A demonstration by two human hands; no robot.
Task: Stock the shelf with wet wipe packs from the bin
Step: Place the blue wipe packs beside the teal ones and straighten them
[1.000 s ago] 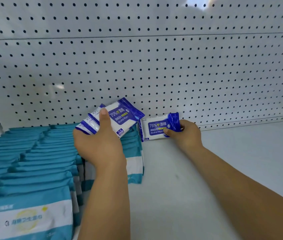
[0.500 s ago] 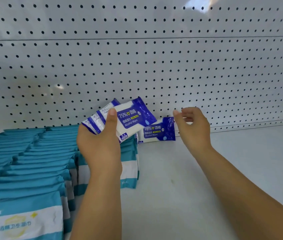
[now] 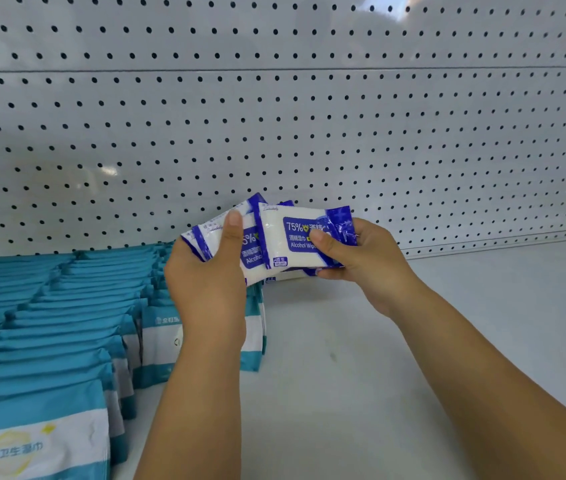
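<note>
Pinching now, in a right hand [image 3: 361, 268] spread and empty half a second ago, the front flat blue-and-white plastic wet wipe pack [image 3: 295, 239] off the small stack [image 3: 252, 252] gripped in the left hand [image 3: 205, 285], over the white metal shelf [image 3: 395, 358] just below the knuckles, so probably next for standing there.

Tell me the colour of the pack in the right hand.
The pack in the right hand is white with dark blue ends and label; head view.
</note>
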